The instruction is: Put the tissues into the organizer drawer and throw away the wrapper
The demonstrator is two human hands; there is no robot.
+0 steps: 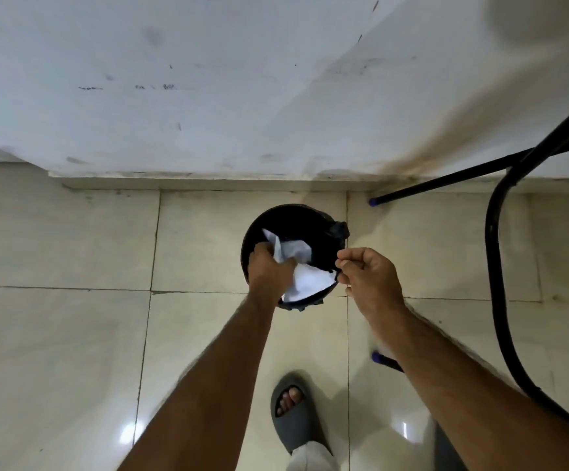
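Your left hand (269, 270) is closing its fingers around the white wrapper (306, 278), crumpled, and holding it right over the mouth of the black bin (293, 219); part of the wrapper is sticking up at 12 o'clock from your knuckles, the bigger part is spreading toward 4 o'clock across the bin's near rim. Your right hand (369, 277) is hovering at 3 o'clock of the bin, fingers curled in, thumb and forefinger pinching together at the bin's edge; whether they are gripping the black bin liner (340, 229) or nothing, you cannot tell from this view. Liner is bunching in a knot at the bin's 2 o'clock rim. Bin is standing on pale floor tiles (72, 351), near the white wall (174, 96) at 12 o'clock. Black metal chair frame (491, 266) is running down the frame at 3 o'clock, with blue-capped leg tips (373, 201) touching the floor near the skirting. Your foot in a grey slide sandal (293, 413) is showing at 6 o'clock, between your two forearms. Tissues and organizer drawer are not showing here
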